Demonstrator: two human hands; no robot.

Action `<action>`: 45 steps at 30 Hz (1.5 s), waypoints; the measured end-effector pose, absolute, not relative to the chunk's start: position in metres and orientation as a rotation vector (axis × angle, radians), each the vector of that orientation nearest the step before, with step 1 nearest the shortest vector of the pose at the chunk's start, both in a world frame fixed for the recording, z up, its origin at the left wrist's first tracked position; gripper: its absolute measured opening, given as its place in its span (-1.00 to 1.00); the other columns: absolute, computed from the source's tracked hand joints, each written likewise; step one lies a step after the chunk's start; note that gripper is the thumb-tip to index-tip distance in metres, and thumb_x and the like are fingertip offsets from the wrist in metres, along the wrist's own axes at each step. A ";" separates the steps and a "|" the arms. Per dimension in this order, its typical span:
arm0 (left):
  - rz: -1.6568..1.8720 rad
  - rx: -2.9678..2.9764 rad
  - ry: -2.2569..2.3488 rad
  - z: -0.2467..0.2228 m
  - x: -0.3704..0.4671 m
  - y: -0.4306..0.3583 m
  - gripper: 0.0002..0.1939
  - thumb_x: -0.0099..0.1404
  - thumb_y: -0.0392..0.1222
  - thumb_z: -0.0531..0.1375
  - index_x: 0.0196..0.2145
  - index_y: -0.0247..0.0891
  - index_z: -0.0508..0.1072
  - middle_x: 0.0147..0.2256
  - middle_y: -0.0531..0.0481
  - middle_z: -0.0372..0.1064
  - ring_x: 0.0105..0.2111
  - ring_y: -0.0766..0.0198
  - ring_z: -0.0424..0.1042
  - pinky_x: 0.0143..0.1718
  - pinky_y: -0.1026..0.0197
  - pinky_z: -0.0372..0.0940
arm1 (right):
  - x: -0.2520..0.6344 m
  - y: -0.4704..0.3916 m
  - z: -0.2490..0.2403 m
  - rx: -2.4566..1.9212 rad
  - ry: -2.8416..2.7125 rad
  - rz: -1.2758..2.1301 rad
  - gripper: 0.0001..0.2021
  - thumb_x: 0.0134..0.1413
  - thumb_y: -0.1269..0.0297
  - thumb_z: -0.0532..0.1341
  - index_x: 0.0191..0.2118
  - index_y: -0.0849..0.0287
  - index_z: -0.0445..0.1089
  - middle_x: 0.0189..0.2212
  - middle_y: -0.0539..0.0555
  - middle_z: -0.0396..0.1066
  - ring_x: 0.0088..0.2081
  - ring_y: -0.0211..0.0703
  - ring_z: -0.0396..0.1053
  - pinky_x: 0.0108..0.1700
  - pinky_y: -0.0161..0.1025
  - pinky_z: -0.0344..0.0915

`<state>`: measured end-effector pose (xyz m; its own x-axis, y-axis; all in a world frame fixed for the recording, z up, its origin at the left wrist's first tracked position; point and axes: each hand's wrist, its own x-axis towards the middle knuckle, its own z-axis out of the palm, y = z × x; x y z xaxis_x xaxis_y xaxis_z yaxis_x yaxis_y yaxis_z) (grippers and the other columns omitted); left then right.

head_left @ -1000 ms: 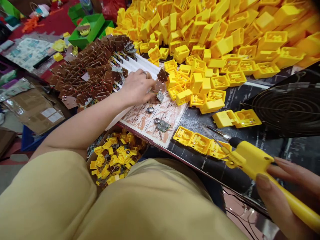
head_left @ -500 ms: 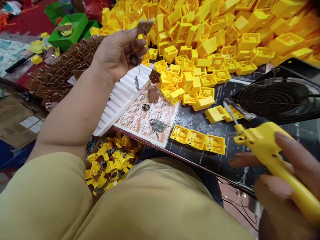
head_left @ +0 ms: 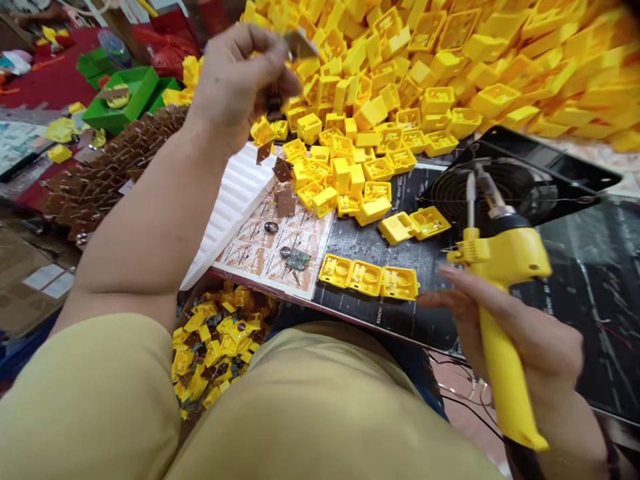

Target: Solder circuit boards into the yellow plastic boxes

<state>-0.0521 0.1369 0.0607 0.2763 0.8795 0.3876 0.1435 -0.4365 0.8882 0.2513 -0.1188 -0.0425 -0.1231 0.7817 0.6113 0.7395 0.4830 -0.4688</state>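
My left hand [head_left: 245,80], raised at the upper left, pinches a small circuit board [head_left: 301,47] that is blurred. A dark round part hangs below its fingers, half hidden. At the right my right hand [head_left: 530,333] is closed around the handle of a yellow soldering gun [head_left: 507,257], whose metal tip points up and away. Left of that hand, three joined yellow cases [head_left: 367,275] lie open side by side on the black mat. A green circuit board [head_left: 299,259] with a round part lies on the patterned sheet beside them.
A big heap of yellow cases [head_left: 380,110] covers the back. A black fan [head_left: 520,180] stands behind the soldering gun. Brown boards [head_left: 115,167] are piled at left, beside a white foam sheet [head_left: 240,193]. A box of yellow cases and boards [head_left: 215,347] sits below the table edge.
My left hand has turned its palm away and lifted slightly, still with the board. My right hand has moved left, and the soldering gun now stands more upright. The view has shifted a little.
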 end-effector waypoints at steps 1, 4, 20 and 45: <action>1.137 1.800 0.946 0.061 -0.044 0.131 -0.57 0.06 0.10 0.43 -0.37 -0.20 0.33 -0.54 0.20 0.43 -0.49 0.45 0.36 -0.41 0.25 0.28 | 0.252 -0.115 -0.041 -1.217 -1.908 0.062 -0.61 0.22 0.48 0.26 0.10 -0.05 0.43 -0.37 -0.12 0.58 -0.42 -0.23 0.56 -0.32 -0.48 0.51; 0.805 1.862 1.062 0.054 -0.023 0.113 -0.62 0.10 0.09 0.41 -0.40 -0.19 0.37 -0.64 0.20 0.23 -0.63 0.51 0.15 -0.57 0.28 0.11 | 0.250 -0.104 -0.035 -1.138 -1.933 0.031 -0.71 0.19 0.47 0.29 -0.02 0.00 0.44 -0.29 -0.07 0.59 -0.39 -0.23 0.57 -0.27 -0.48 0.51; 0.562 2.349 0.572 0.034 0.022 0.015 -0.85 0.30 -0.22 0.20 -0.23 -0.24 0.57 -0.24 -0.08 0.57 -0.23 0.29 0.51 -0.19 0.24 0.38 | 0.215 -0.091 -0.039 -1.022 -1.510 0.406 -0.59 0.12 0.19 0.39 -0.04 0.01 0.17 -0.20 -0.04 0.45 -0.22 -0.23 0.54 -0.23 -0.30 0.56; 0.863 1.897 0.774 0.019 0.016 -0.023 -0.57 0.26 0.09 0.31 -0.03 -0.22 0.51 -0.13 -0.07 0.54 -0.33 0.27 0.57 -0.27 0.23 0.46 | 0.218 -0.107 -0.039 -1.030 -1.617 0.008 -0.57 0.09 0.38 0.40 0.00 0.02 0.23 -0.27 -0.06 0.49 -0.28 -0.23 0.53 -0.19 -0.29 0.51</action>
